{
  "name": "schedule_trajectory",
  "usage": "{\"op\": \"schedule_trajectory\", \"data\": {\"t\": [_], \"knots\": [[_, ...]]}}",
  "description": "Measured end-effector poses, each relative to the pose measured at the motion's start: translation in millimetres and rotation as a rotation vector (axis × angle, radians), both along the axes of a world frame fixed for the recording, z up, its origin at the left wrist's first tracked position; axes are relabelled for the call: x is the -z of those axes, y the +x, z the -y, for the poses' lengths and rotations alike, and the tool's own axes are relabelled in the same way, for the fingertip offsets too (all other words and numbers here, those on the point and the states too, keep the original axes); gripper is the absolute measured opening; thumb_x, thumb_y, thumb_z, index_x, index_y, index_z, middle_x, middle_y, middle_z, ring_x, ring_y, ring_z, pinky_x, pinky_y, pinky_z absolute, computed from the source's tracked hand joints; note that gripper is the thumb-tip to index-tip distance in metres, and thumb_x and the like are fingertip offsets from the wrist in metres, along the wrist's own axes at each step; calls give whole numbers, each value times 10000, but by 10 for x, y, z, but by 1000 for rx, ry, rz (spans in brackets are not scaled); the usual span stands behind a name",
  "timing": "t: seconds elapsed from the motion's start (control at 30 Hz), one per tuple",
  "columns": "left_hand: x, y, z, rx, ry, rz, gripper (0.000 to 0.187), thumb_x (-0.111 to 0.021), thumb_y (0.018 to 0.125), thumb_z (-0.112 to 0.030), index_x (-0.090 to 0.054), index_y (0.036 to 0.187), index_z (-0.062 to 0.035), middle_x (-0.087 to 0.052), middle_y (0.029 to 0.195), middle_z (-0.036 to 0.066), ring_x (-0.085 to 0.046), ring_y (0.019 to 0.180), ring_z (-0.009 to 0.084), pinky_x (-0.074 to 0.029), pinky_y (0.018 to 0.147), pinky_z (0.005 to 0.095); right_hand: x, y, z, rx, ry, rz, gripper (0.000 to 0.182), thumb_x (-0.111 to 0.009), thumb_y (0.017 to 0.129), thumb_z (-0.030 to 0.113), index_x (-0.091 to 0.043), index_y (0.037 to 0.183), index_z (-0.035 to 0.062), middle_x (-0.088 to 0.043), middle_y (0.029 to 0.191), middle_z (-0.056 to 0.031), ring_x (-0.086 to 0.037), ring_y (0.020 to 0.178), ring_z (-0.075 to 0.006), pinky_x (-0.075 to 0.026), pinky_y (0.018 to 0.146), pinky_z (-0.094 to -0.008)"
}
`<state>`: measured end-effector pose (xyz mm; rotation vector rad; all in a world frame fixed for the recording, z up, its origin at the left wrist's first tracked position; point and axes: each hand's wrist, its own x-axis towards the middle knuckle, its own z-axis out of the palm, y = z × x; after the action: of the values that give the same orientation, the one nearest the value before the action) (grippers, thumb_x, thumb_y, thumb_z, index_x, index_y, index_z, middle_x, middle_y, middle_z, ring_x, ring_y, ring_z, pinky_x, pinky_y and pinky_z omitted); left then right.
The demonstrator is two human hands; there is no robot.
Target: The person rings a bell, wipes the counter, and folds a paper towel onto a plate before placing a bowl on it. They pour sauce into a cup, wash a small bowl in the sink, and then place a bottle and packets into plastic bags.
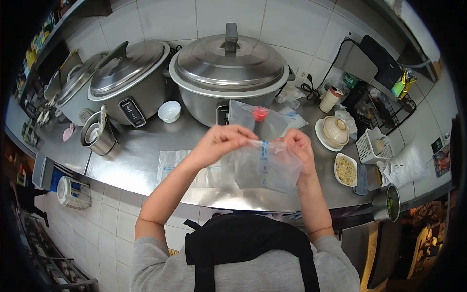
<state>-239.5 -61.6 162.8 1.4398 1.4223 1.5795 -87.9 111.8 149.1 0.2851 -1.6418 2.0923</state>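
Note:
A clear plastic bag (265, 170) with a blue printed strip hangs between my two hands over the front of the steel counter. My left hand (221, 144) pinches its top edge, fingers pressed together. At the bag's right upper corner, my right hand (300, 148) is closed on the plastic. Just beyond the hands, more clear plastic (241, 114) shows with a round red cap (260, 114) by it. Flat clear bags (171, 160) with blue print lie on the counter, left of the held one and partly behind my left forearm.
A large rice cooker (231, 73) stands at the back, with another cooker (129, 73) to its left. Near them sits a white bowl (169, 112). At right are a lidded pot (334, 131), a dish of food (346, 170), a white basket (373, 146) and a metal pot (386, 203).

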Motion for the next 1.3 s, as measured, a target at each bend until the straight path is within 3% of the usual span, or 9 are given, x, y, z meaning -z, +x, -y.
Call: {"op": "schedule_trajectory", "data": {"t": [0.2, 0.4, 0.47, 0.57, 0.63, 0.73, 0.9, 0.97, 1.3], "knots": [[-105, -158, -100, 405, 62, 667, 252, -552, 842, -233, -503, 710, -24, -556, 740, 53, -581, 810, 160, -473, 763, 328, -100, -86, 86, 59, -173, 60, 201, -558, 862, 222, -508, 757, 59, -585, 727, -25, -548, 669, -89, -432, 595, -220], [-358, -334, -213, 177, -2, 674, 148, -503, 855, -155, -492, 781, -27, -550, 723, 34, -595, 692, 136, -520, 666, 284, -329, -172, -71, 59, -253, 47, 234, -520, 883, 272, -530, 814, 48, -603, 793, -31, -569, 690, -100, -461, 613, -238], [-223, -479, -316, 197, 11, 708, 115, -491, 856, -129, -499, 797, -30, -565, 737, 47, -605, 677, 154, -525, 630, 277, -374, -238, -113, 208, -271, 100, 239, -511, 887, 274, -542, 833, 43, -604, 793, -35, -571, 681, -104, -460, 610, -236], [145, -649, -429, 120, -36, 886, 98, -498, 846, -118, -534, 855, -27, -590, 779, 65, -610, 690, 160, -526, 624, 278, -177, -342, -287, 31, -381, 129, 210, -525, 877, 242, -560, 858, 36, -589, 731, -18, -561, 636, -101, -445, 553, -226], [541, -765, -496, 116, -107, 1186, 129, -501, 843, -124, -545, 896, -15, -604, 809, 86, -627, 704, 176, -536, 642, 285, -13, -418, -309, 150, -478, 393, 150, -537, 856, 189, -566, 851, 42, -557, 671, 0, -520, 555, -86, -411, 470, -211], [1088, -788, -518, 75, -223, 1185, 179, -472, 859, -160, -539, 935, -13, -611, 802, 85, -630, 690, 179, -549, 598, 288, 676, -412, -611, -131, -480, 476, 41, -558, 816, 104, -572, 834, 70, -573, 684, -12, -494, 534, -98, -405, 447, -224], [2047, -573, -449, 1, -379, 1258, 271, -410, 886, -227, -540, 975, -7, -630, 805, 82, -640, 675, 169, -570, 537, 282, 1501, -404, -460, 47, -578, 721, 46, -545, 823, 111, -555, 826, 65, -533, 636, 0, -449, 482, -69, -338, 396, -196], [2139, -493, -437, -4, -390, 1285, 279, -425, 881, -231, -545, 986, -2, -637, 817, 87, -643, 677, 160, -572, 552, 280, 1737, -408, -421, 76, -785, 787, 23, -537, 828, 95, -547, 836, 76, -532, 622, 6, -448, 467, -76, -356, 401, -201], [1760, -337, -425, -219, -283, 1057, 106, -442, 883, -163, -511, 834, -100, -497, 621, -28, -510, 531, 59, -380, 379, 158, 1772, -438, -359, 61, -677, 684, 41, -503, 843, 84, -535, 818, 93, -543, 633, -7, -441, 453, -82, -360, 400, -202]]}}
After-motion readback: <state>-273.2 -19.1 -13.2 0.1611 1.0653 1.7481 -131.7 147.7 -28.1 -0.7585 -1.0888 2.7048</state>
